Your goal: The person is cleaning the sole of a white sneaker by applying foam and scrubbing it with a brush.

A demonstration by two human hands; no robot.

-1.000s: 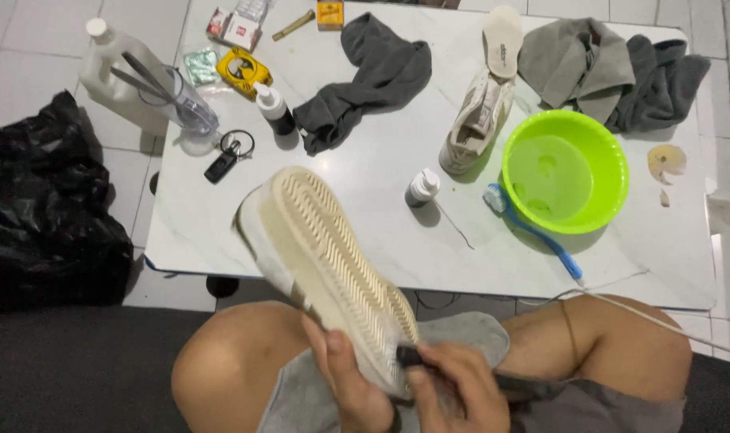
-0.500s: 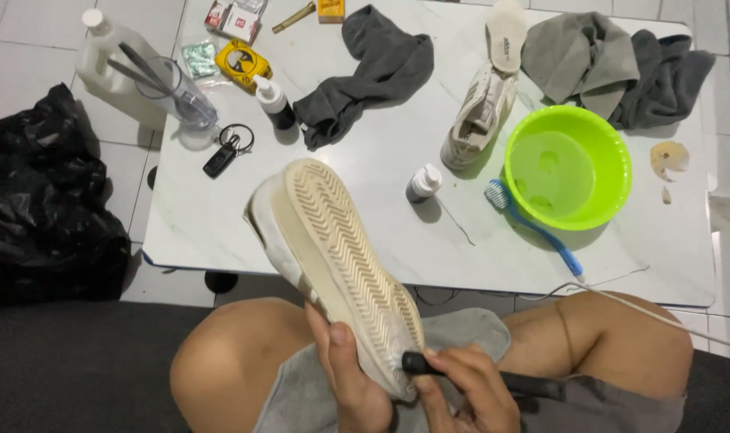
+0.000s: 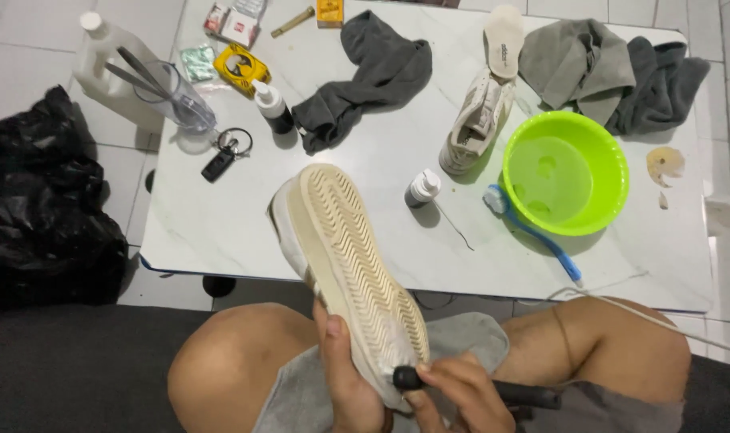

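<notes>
Overhead, white marble table (image 3: 220,224), tiled floor (image 3: 28,32).

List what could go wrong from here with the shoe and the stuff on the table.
The left hand grips the shoe only at its heel while the right hand presses a black tool there; it could slip off. The raised toe hangs over the table edge near the small bottle, which might get knocked over.

Both hands are low, close together, above the bare knees. The left hand (image 3: 345,377) is closed around a shoe, thumb up on its edge. The right hand (image 3: 457,397) is closed on a black handle, fingers curled.
</notes>
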